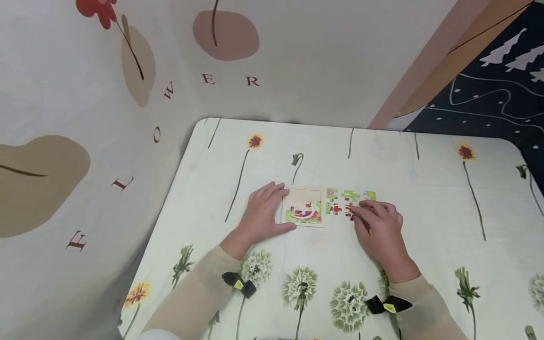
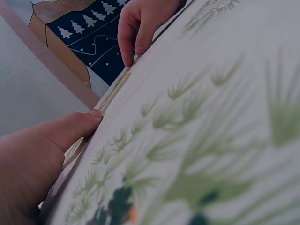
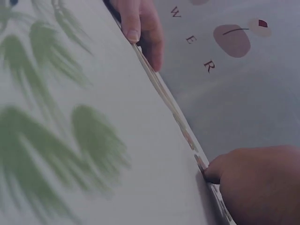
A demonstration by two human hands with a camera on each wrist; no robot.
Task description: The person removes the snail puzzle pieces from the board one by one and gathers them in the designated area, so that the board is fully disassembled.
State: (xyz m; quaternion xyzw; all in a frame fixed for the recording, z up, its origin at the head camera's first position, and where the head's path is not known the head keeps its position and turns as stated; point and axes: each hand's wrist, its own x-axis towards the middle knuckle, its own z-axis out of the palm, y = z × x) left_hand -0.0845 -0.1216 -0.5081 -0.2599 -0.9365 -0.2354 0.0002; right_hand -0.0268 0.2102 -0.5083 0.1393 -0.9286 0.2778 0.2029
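A square wooden puzzle tray (image 1: 302, 188) lies on the table, its lower part filled with colourful pieces (image 1: 303, 214) and its upper part bare wood. My left hand (image 1: 263, 215) holds the tray's left side, thumb at the bottom edge and fingers at the upper left corner. Loose puzzle pieces (image 1: 350, 194) lie in rows just right of the tray. My right hand (image 1: 380, 229) pinches a red piece (image 1: 349, 209) among them with thumb and fingertips. In the right wrist view the right hand (image 3: 262, 183) touches a piece low at the table surface.
The table (image 1: 425, 189) has a cloth printed with flowers and dandelions. Behind it and at the left hangs a pale curtain (image 1: 318, 61) with letters, and at the right a dark panel (image 1: 488, 99) with white trees.
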